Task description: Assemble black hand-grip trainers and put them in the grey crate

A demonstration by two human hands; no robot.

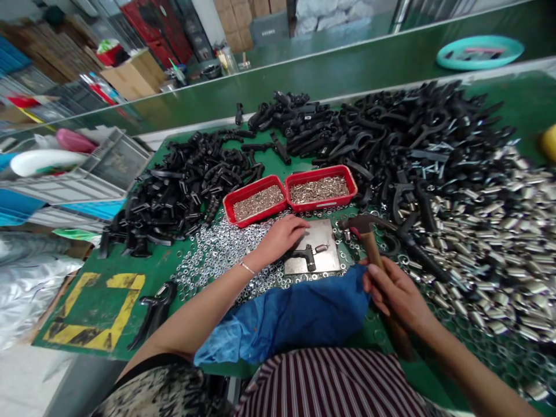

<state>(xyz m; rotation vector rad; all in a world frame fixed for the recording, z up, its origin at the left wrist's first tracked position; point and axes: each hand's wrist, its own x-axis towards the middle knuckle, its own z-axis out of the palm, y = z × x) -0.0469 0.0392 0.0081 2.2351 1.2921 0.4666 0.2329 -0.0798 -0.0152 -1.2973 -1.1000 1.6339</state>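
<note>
My left hand (281, 236) rests on the left edge of a square metal plate (324, 234), fingers curled onto a black plastic part (304, 255) that lies on it. A small metal sleeve (320, 248) sits on the plate beside that part. My right hand (393, 289) is wrapped round the wooden handle of a hammer (364, 227), whose head hangs just right of the plate. A blue cloth (295, 315) lies across the table's near edge between my arms.
Two red trays (256, 200) (321, 188) of small metal pieces stand behind the plate. Black plastic parts (391, 139) are heaped at the back and left, shiny metal sleeves (499, 231) at the right, small washers (217, 252) at the left. A lone black part (154, 310) lies near yellow floor-tape markings.
</note>
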